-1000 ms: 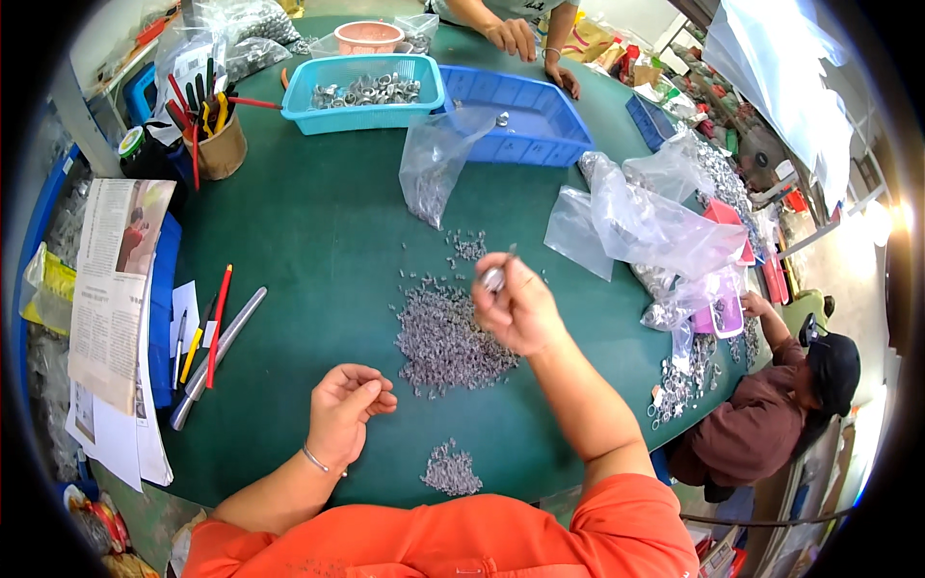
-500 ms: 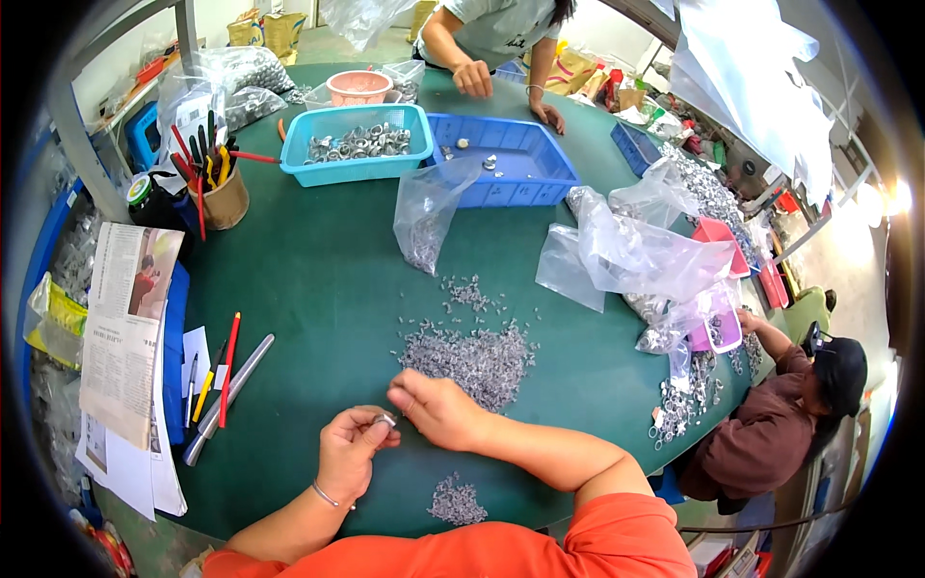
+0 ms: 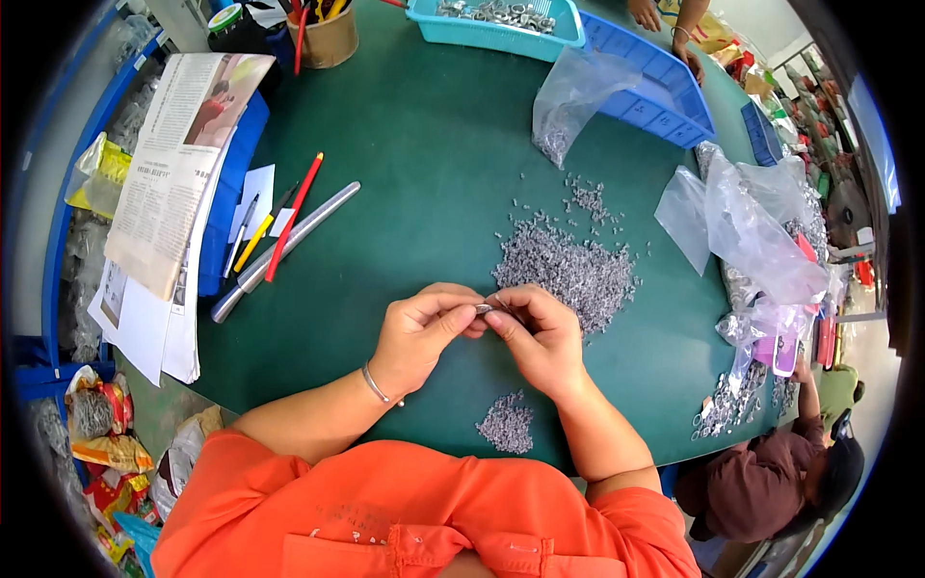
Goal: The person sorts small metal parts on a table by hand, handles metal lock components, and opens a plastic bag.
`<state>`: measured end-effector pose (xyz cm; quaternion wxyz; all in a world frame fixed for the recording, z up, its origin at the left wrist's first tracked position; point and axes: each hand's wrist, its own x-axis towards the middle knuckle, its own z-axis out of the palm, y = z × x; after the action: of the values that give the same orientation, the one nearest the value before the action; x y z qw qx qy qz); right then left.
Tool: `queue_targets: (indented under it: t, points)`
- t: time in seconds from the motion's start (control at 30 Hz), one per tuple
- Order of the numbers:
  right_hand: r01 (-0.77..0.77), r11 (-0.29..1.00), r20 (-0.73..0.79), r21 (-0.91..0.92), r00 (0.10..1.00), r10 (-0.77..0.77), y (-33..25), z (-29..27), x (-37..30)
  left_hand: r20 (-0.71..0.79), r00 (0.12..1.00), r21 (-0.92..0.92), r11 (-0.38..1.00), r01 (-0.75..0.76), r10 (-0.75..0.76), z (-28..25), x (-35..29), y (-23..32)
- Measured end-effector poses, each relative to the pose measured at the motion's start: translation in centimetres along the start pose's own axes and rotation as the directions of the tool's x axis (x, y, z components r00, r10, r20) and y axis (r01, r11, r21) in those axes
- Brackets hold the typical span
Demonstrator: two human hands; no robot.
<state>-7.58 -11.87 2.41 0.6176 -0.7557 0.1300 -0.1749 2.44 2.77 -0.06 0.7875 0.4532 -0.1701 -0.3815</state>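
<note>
My left hand (image 3: 420,335) is closed, thumb and fingers pinching a small silver metal ring (image 3: 483,309). Against that ring press the pinched thumb and fingertips of my right hand (image 3: 543,342); whatever lies between them is too small and covered to make out. Just beyond my right hand spreads a large heap of tiny grey metal pieces (image 3: 559,265). A smaller pile of similar pieces (image 3: 507,424) lies nearer my body, below the right hand.
Pens and a long silver rod (image 3: 289,249) lie left, beside newspaper (image 3: 154,183). Far back are a turquoise basket (image 3: 491,37), a blue tray (image 3: 674,111) and a clear bag (image 3: 578,96). Plastic bags (image 3: 752,222) crowd the right, near a seated person (image 3: 747,482). Another person's hands show at the back.
My right hand has come over to meet my left at the ring, and both are now pinched together. The view has tilted down and shifted left.
</note>
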Motion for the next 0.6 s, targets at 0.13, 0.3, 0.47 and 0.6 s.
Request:
queue_targets:
  t: [0.13,0.3,0.47,0.6]
  points:
    - [0.072,0.997,0.037,-0.004,0.997,-0.071,0.2,-0.2,-0.3,0.03,0.991,0.043,0.991,-0.13,0.129,0.0,-0.3,-0.5]
    - [-0.106,0.925,0.019,0.365,0.994,0.106,0.2,0.2,-0.9,0.046,0.992,0.01,0.993,-0.121,0.12,0.0,-0.4,-0.2]
    - [-0.11,0.943,0.061,0.314,0.994,0.096,0.7,-0.1,-0.7,0.085,0.979,-0.019,0.982,-0.187,0.188,0.4,-0.4,-0.2]
    - [-0.084,0.958,0.083,0.274,0.994,0.064,0.9,-0.5,-0.5,0.074,0.981,-0.011,0.983,-0.181,0.182,0.5,-0.3,-0.2]
